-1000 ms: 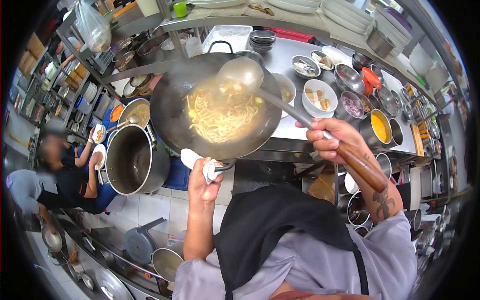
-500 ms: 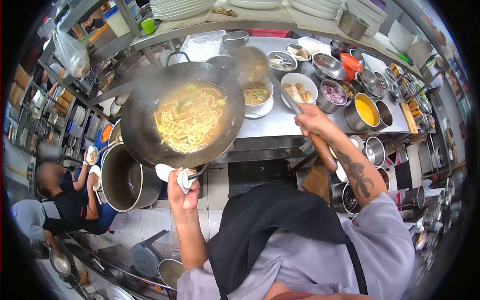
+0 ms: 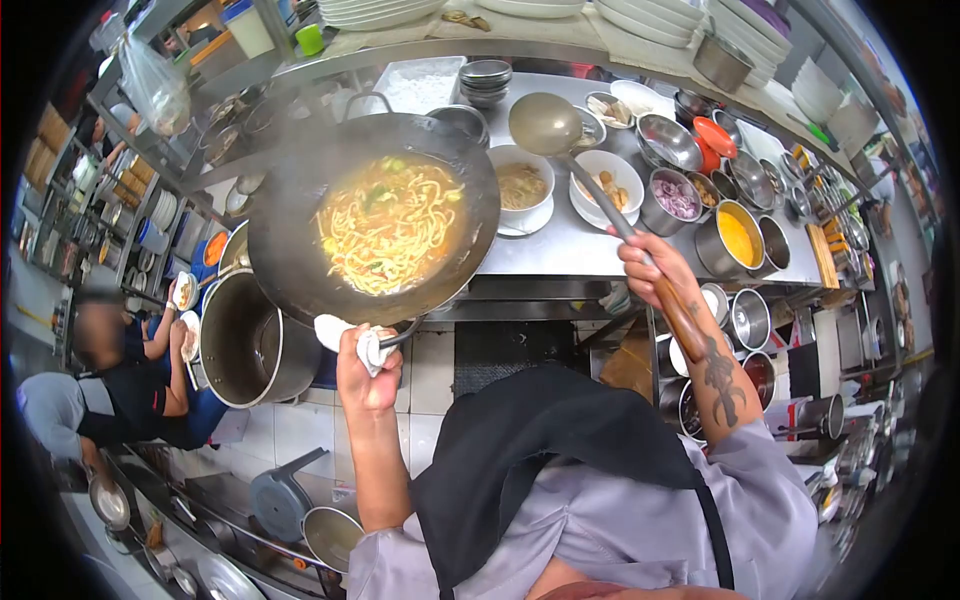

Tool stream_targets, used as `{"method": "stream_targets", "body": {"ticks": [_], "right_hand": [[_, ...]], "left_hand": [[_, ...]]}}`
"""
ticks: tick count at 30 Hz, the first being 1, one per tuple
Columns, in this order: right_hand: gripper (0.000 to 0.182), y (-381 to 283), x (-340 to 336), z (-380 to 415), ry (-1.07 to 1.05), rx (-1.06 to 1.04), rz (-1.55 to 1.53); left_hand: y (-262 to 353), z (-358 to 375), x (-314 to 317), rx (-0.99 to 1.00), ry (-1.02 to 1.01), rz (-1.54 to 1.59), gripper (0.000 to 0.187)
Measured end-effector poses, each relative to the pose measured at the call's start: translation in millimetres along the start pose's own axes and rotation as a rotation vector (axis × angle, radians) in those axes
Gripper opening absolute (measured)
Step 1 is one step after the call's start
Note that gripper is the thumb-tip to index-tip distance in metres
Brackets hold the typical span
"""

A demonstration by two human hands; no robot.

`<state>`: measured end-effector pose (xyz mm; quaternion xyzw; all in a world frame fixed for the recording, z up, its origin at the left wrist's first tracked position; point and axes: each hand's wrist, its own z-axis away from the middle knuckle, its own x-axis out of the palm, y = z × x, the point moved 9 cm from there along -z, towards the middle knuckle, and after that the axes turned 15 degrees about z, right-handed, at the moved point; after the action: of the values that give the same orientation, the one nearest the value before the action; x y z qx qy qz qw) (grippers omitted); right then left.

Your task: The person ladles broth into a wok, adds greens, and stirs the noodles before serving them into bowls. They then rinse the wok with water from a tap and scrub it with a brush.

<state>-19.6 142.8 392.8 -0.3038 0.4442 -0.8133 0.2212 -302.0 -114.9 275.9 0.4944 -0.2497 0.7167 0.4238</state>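
Note:
Steam rises from a large dark wok (image 3: pixel 275 265), which holds noodles (image 3: pixel 385 225) in orange broth. My left hand (image 3: pixel 368 375) is closed round a white cloth (image 3: pixel 370 347) on the wok's near handle. The wooden handle of a long ladle (image 3: pixel 545 124) is in my closed right hand (image 3: pixel 655 268). The ladle's bowl hangs over the steel table, to the right of the wok. Just below it, a white bowl (image 3: pixel 521 186) on a saucer has noodles in broth. Beside that stands a white bowl (image 3: pixel 608 187) with light brown pieces.
A deep pot (image 3: pixel 245 340) stands left of the wok. Pots of chopped onion (image 3: pixel 675 197) and yellow liquid (image 3: pixel 738 235) sit on the steel table (image 3: pixel 560 258). A shelf (image 3: pixel 420 50) with stacked plates runs above. Another person (image 3: pixel 130 385) is at the far left.
The ladle's bowl has moved right, away from above the noodle bowl. My right hand has shifted slightly right and down. The view has shifted a little, with the wok still held.

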Motion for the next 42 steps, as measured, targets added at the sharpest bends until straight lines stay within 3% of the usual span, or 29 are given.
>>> {"method": "stream_targets", "body": {"ticks": [3,6,7,9,10,11,13,15,17,18,19,21,22,29,32,35,42], "right_hand": [[0.035,-8.7,29.9,25.9,-0.097,-0.023,-0.077],[0.044,-14.5,48.8,28.1,-0.038,0.008,0.359],[0.044,-16.2,57.0,20.9,-0.038,0.009,0.360],[0.049,-31.1,75.4,3.1,0.045,-0.124,0.973],[0.052,-31.7,85.8,-4.1,0.064,-0.169,1.186],[0.052,-21.6,89.7,-13.6,0.057,-0.167,1.186],[0.053,-10.9,107.6,-26.7,0.137,-0.341,1.669],[0.044,29.9,121.9,-11.9,-0.054,-0.024,1.301],[0.029,79.9,138.9,1.0,-0.202,0.244,0.740],[0.018,85.8,158.8,19.0,-0.179,0.463,0.444],[0.018,82.7,154.9,17.5,-0.183,0.468,0.443],[0.021,77.8,167.2,23.6,-0.330,0.615,-0.208],[0.023,77.5,166.4,27.1,-0.322,0.650,-0.301],[0.033,43.8,147.0,43.0,-0.342,0.578,-0.317],[0.035,17.5,131.5,49.4,-0.311,0.531,-0.187],[0.025,-11.2,119.4,53.9,-0.347,0.491,-0.131],[0.025,-64.6,71.9,68.0,-0.239,0.380,-0.205]], "left_hand": [[-0.3,-4.1,-4.5,-0.010,-0.001,0.017,0.010],[-0.5,-4.4,-4.4,-0.018,0.003,-0.009,0.009],[-0.4,-5.0,-4.7,-0.018,0.004,-0.008,0.009],[0.0,-6.6,-6.0,-0.021,0.004,-0.014,0.009],[-0.2,-5.9,-4.8,-0.019,0.007,-0.013,0.009],[-0.6,-4.0,-1.6,-0.005,0.003,-0.017,0.008],[-0.2,-2.6,2.9,0.016,0.005,-0.018,0.008],[-1.9,-4.3,2.3,0.016,0.044,-0.053,0.007],[-3.7,-8.1,-1.4,0.027,0.037,-0.085,0.007],[-6.4,-9.6,-5.4,0.018,0.048,-0.107,0.007],[-9.0,-10.4,-8.6,0.010,0.060,-0.130,0.007],[-12.8,-8.6,-10.9,-0.007,0.070,-0.111,0.007],[-15.3,-5.2,-13.9,-0.016,0.106,-0.107,0.007],[-34.2,-5.3,-8.4,-0.100,0.048,-0.054,0.007],[-44.1,-9.5,5.7,-0.115,0.017,-0.054,0.005],[-55.8,-13.6,24.7,-0.087,0.014,-0.077,0.005],[-84.3,-33.8,49.8,-0.090,0.015,-0.109,0.005]]}}
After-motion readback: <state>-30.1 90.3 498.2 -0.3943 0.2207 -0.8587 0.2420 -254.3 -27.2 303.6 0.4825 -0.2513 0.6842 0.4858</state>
